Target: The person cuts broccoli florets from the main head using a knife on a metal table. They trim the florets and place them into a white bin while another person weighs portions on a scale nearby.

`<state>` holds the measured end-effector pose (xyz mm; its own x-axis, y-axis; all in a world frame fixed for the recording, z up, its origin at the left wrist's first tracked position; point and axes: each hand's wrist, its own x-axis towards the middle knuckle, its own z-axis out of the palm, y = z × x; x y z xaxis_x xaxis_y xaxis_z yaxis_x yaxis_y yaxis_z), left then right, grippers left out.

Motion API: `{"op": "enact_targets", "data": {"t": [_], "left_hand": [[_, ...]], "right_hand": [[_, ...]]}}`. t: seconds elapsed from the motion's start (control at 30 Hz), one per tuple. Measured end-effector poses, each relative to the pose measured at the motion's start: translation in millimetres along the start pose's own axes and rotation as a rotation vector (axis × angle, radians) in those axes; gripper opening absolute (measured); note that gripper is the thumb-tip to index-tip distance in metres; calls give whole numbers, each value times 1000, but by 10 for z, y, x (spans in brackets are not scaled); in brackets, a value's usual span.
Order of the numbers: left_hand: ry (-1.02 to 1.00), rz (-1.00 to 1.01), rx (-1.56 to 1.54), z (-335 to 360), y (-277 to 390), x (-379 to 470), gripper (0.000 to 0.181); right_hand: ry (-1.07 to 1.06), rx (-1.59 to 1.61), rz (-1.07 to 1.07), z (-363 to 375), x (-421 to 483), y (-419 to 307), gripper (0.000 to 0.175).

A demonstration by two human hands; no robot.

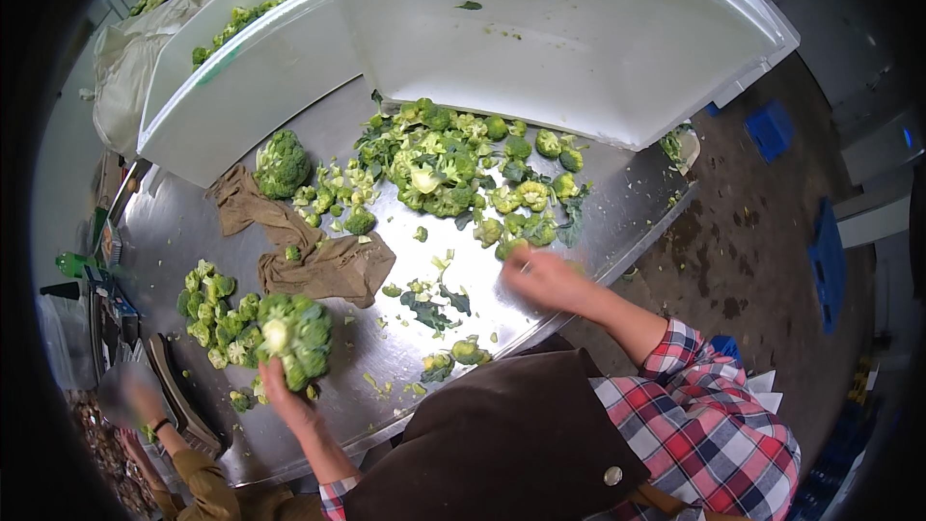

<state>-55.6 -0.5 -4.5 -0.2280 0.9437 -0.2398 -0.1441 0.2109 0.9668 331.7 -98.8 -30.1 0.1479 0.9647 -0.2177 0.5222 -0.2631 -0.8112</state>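
My left hand (pixel 288 394) grips a head of broccoli (pixel 298 339), its pale cut stem turned up. My right hand (pixel 546 281) is blurred above the front of the steel table (pixel 499 311). Its fingers are curled beside a yellowish-green broccoli floret (pixel 511 249); whether they hold anything is unclear. Beyond that hand lies a heap of broccoli pieces and leaves (pixel 434 159). To the left of my left hand is a cluster of loose green florets (pixel 217 318). Another whole broccoli head (pixel 282 165) rests farther back.
A crumpled brown cloth (pixel 325 260) lies mid-table. A large white foam box (pixel 564 36) is tipped towards me at the back, beside another white box (pixel 253 79) with broccoli inside. Leaf scraps (pixel 430 311) are scattered nearby. A co-worker's hand (pixel 145 401) is at the far left.
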Motion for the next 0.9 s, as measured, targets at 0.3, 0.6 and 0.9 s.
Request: {"op": "enact_targets", "data": {"t": [0.3,0.6,0.9], "left_hand": [[-105,103,19,-162,97,-112,44],[-229,-34,30,406,-243,-397,46],[-361,761,802,637,-651,-551,44]], "right_hand": [[-1125,-360,121,619,196,-542,42],[-91,-302,25,-303,263,635,32],[4,-74,-182,288,-310,-96,19]]}}
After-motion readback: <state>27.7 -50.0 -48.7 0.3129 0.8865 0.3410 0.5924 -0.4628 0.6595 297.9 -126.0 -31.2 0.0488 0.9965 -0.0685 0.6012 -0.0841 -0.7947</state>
